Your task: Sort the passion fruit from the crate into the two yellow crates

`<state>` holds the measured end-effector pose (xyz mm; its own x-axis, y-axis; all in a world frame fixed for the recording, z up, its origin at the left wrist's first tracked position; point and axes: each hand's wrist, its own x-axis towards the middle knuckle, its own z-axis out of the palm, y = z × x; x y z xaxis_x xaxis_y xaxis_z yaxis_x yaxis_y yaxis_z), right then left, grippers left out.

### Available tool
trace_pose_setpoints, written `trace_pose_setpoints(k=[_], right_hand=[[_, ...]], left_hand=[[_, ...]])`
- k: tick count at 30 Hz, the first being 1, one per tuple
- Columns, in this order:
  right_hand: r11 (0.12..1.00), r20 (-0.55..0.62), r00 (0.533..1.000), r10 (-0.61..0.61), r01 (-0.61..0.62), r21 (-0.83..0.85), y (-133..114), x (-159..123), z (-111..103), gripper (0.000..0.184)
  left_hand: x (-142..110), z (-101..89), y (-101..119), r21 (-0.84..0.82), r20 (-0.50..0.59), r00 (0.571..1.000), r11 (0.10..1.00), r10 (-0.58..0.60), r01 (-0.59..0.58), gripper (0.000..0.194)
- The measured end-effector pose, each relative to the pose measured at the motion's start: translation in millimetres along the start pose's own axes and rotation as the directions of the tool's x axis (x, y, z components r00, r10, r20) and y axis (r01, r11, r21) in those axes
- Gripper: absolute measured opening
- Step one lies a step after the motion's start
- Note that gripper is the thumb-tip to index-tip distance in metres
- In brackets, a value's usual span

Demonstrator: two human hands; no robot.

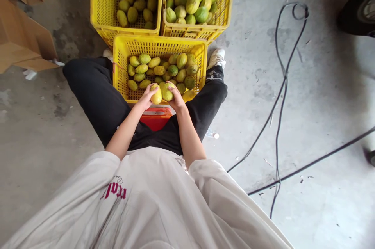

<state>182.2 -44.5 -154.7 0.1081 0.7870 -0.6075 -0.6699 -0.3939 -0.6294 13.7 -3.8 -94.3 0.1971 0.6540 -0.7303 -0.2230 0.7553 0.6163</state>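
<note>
A yellow papaya is in my left hand, whose fingers curl round its outer side. My right hand grips a greener papaya. The two fruits are side by side, almost touching, above the near edge of a yellow plastic crate. Inside that crate lie several papayas, yellow to green. Most of the fingers are hidden behind the fruit.
Behind stand two more yellow crates, the left one and the right one, both holding papayas. Cardboard boxes lie at the left. A black cable loops over the floor at the right, near a wheel. Below me is a red seat.
</note>
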Motion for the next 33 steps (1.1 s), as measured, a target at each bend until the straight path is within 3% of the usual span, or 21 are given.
trace_pose_setpoints(k=[4,8,12,16,21,26,29,33], right_hand=[[0.995,-0.047,0.996,0.079,-0.076,0.072,-6.5,-2.1,1.8,0.03],[0.988,-0.028,0.996,0.081,-0.076,0.137,-10.0,-5.4,3.4,0.044],[0.999,0.029,1.0,-0.008,0.006,0.053,-6.2,-5.1,-0.7,0.061],[0.997,0.038,0.999,-0.003,0.006,-0.073,-1.4,-1.7,-7.7,0.071],[0.99,-0.001,1.0,0.004,-0.005,-0.141,0.4,3.0,-14.4,0.073],[0.986,-0.026,1.0,-0.007,0.003,-0.166,5.5,8.3,-17.7,0.077],[0.983,-0.081,0.996,-0.038,0.023,-0.18,10.7,11.6,-17.3,0.079],[0.988,-0.091,0.993,-0.073,0.059,-0.144,10.6,15.1,-18.8,0.07]], left_hand=[[4.3,-4.5,-1.1,-0.013,-0.007,0.999,0.999,-0.033,0.033,0.039],[9.3,-11.3,-1.3,-0.025,0.017,1.0,0.999,-0.023,0.023,0.048],[15.0,-16.4,-2.3,0.011,-0.025,1.0,1.0,0.009,-0.009,0.056],[18.3,-13.6,-5.1,0.08,-0.099,0.995,0.997,0.001,0.007,0.051],[18.3,-4.3,-8.0,0.092,-0.129,0.992,0.996,0.014,-0.002,0.043],[17.4,0.8,-8.7,0.116,-0.132,0.991,0.993,0.024,-0.008,0.049],[17.6,3.8,-7.1,0.071,-0.156,0.988,0.997,-0.012,0.024,0.039],[16.2,5.8,-4.4,0.027,-0.142,0.989,0.999,-0.035,0.039,0.033]])
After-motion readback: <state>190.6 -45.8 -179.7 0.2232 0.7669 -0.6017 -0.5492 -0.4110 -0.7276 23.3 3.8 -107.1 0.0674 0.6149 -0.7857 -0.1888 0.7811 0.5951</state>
